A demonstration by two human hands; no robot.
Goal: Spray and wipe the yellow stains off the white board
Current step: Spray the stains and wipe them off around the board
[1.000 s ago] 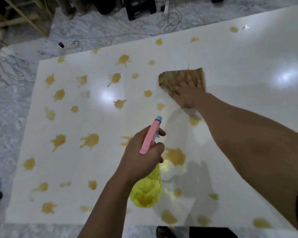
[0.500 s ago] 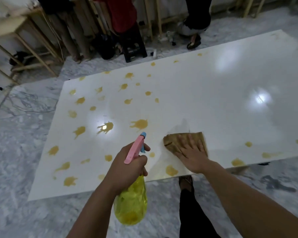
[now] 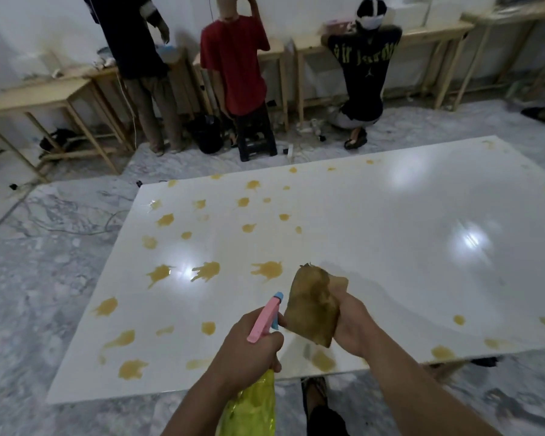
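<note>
Head view: white board (image 3: 375, 221) flat on the marble floor (image 3: 44, 278), yellow stains (image 3: 206, 271) thick over its left half and scattered along the near edge, right-centre mostly clean and glossy. Stained brown cloth (image 3: 313, 305) lifted clear of the board, bunched in the right hand (image 3: 351, 325), fingers curled round its lower part. Pink-and-blue trigger of the yellow spray bottle (image 3: 249, 410) gripped in the left hand (image 3: 249, 350), fingers wrapped round the neck, nozzle aimed forward over the near edge.

Best handled by refolding to a cleaner face of the cloth, wetting the nearest blots first, then wiping with flat, even pressure toward the edge rather than smearing across clean surface.

Half a second ago, cloth pressed flat on the board under a spread right palm; now raised and crumpled. View tilted upward too, bringing in three people (image 3: 233, 58) at wooden benches (image 3: 29, 99) along the wall.
</note>
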